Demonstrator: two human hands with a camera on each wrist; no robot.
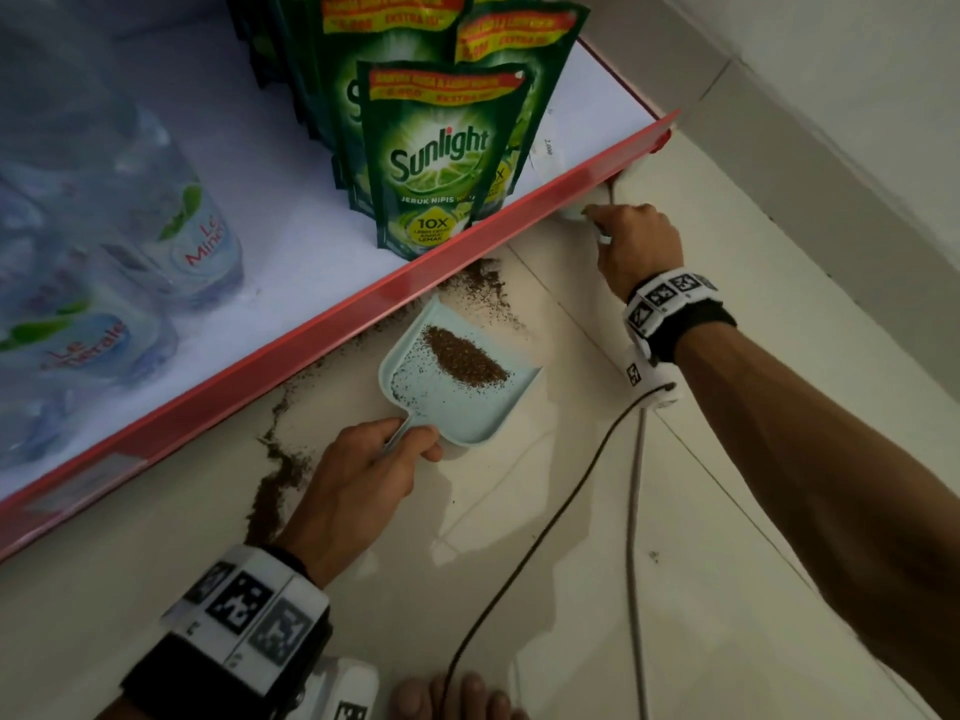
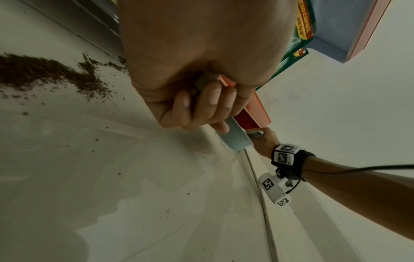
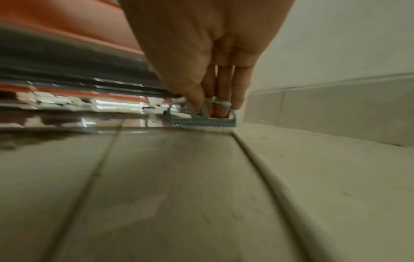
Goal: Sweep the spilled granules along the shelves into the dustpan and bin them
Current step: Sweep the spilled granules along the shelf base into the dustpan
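Observation:
A pale blue dustpan (image 1: 470,402) lies on the tiled floor against the red shelf edge (image 1: 332,324), with a heap of brown granules (image 1: 464,358) in it. My left hand (image 1: 363,467) grips its handle (image 2: 200,83). More granules (image 1: 480,285) lie scattered past the pan's mouth, and another trail (image 1: 275,470) runs along the shelf to the left. My right hand (image 1: 631,246) pinches a small blue brush (image 3: 202,117) by its handle, its white bristles on the floor under the shelf's right end. In the head view the brush is mostly hidden.
Green Sunlight pouches (image 1: 441,158) and water bottles (image 1: 130,226) stand on the low shelf. A white wall (image 1: 831,96) closes the right side. Two cables (image 1: 631,511) cross the floor. My bare toes (image 1: 457,698) show at the bottom edge.

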